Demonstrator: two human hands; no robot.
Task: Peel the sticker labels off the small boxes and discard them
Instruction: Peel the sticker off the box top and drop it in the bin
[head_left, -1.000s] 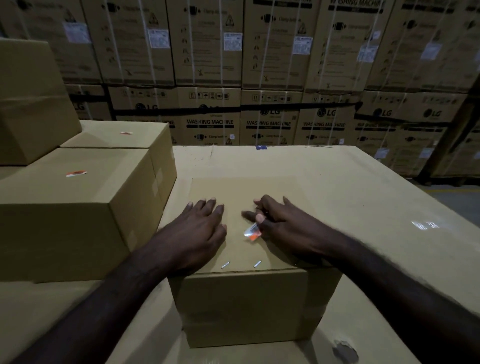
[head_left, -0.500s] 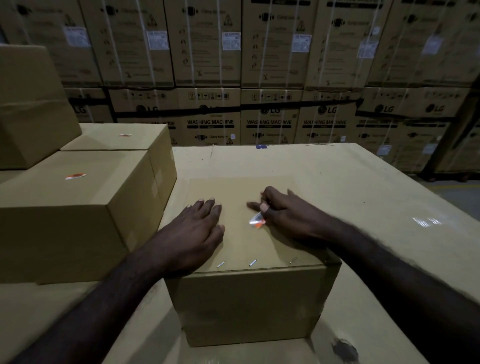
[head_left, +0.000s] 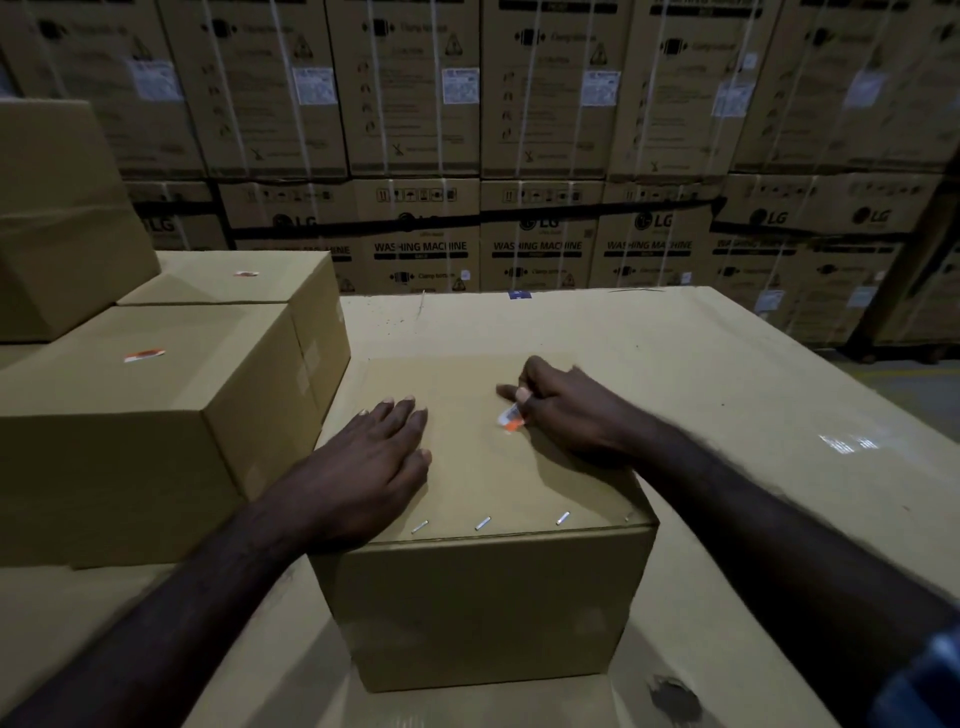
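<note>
Meanwhile, an orange-and-white sticker label (head_left: 510, 418) curls up from the top of a small box (head_left: 483, 519), pinched between the thumb and fingers of the right hand (head_left: 563, 413). Just left of those fingers, the left hand (head_left: 363, 467) lies flat on the lid, fingers pressed close together. Beyond the left fingertips, two more boxes (head_left: 156, 415) carry stickers (head_left: 144, 355) on their closed tops; their contents cannot be seen. All rest on a broad cardboard surface (head_left: 727, 374) before stacked washing-machine cartons (head_left: 421, 130) in a dim warehouse.

Small brown box (head_left: 483, 597) upright on cardboard, orange-white sticker label (head_left: 510, 418) half-lifted from its stapled top
</note>
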